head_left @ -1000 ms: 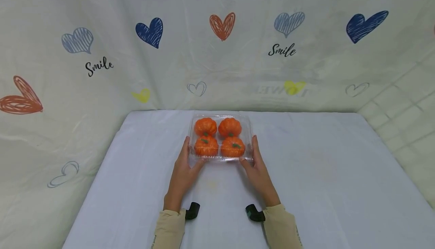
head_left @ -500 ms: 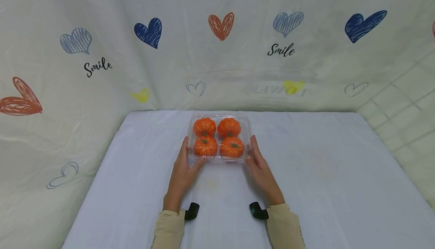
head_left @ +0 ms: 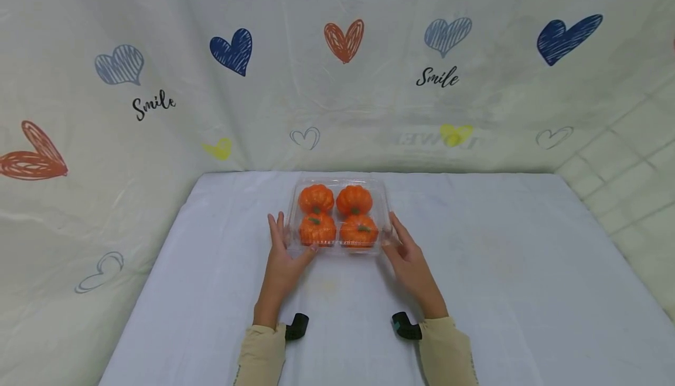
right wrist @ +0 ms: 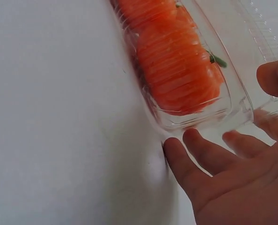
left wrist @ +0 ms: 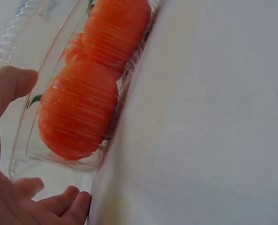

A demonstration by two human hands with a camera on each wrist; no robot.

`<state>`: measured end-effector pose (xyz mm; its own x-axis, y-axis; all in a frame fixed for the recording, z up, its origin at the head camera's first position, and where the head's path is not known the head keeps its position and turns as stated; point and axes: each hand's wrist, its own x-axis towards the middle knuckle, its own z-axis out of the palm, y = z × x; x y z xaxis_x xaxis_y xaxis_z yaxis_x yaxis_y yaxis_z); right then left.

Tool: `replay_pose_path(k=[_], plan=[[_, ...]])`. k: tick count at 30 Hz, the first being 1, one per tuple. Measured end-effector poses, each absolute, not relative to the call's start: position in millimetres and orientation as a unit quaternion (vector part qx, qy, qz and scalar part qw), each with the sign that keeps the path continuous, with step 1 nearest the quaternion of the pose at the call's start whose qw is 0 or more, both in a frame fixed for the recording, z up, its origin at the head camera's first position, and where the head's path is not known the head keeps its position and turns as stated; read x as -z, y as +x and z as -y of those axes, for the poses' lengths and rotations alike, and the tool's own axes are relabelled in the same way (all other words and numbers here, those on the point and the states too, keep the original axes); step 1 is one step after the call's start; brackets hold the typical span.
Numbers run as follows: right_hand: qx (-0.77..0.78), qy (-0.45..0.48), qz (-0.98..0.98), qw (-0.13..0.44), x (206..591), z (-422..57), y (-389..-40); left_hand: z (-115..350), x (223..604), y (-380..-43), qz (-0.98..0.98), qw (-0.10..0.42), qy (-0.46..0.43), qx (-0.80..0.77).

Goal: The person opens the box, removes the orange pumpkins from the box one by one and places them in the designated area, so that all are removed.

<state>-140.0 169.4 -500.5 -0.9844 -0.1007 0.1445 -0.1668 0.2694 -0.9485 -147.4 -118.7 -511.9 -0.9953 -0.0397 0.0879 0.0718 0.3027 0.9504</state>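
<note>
White tabletop (head_left: 501,269); clear container (head_left: 381,198) on it, long axis left to right
Left hand (head_left: 282,267) at its left end, fingers spread, thumb at near edge; right hand (head_left: 415,270) about as near at right end, fingers loosely extended; four orange pumpkins (head_left: 354,200) inside.

The word "Smile" stands twice, in black script, on the backdrop (head_left: 337,96): the left "Smile" (head_left: 153,103) slants upward below a light-blue heart (head_left: 120,65), and the right "Smile" (head_left: 438,77) sits under another light-blue heart (head_left: 447,36). Lower on that cloth, faint mirrored capitals (head_left: 413,139) run behind a yellow heart (head_left: 456,135); W and E can be made out, the full word cannot. Small dark print edges the left sleeve (head_left: 262,352) and right sleeve (head_left: 447,351), too tiny to read.
</note>
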Motion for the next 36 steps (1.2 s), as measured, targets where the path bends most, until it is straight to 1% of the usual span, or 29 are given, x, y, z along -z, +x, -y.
replay_pose_path(k=[3,6,8,11,15,22,28,36], plan=[[-0.607,0.079,0.791,0.022,496,-171,-138,120,510,-147,0.813,0.02,-0.006,0.582],[-0.595,0.074,0.8,0.024,491,-172,-136,120,507,-147,0.828,0.003,-0.017,0.561],[-0.585,0.074,0.807,0.033,488,-173,-135,121,505,-148,0.837,0.001,-0.033,0.546],[-0.577,0.086,0.81,0.062,483,-173,-135,122,505,-148,0.85,-0.002,-0.05,0.524],[-0.576,0.104,0.806,0.09,474,-173,-135,123,504,-147,0.867,-0.003,-0.052,0.496],[-0.571,0.099,0.809,0.098,452,-173,-138,123,507,-147,0.873,-0.019,-0.054,0.485],[-0.577,0.118,0.804,0.08,430,-175,-157,127,506,-144,0.868,-0.003,-0.073,0.491],[-0.591,0.127,0.795,0.053,404,-183,-198,126,505,-144,0.864,-0.012,-0.082,0.497]])
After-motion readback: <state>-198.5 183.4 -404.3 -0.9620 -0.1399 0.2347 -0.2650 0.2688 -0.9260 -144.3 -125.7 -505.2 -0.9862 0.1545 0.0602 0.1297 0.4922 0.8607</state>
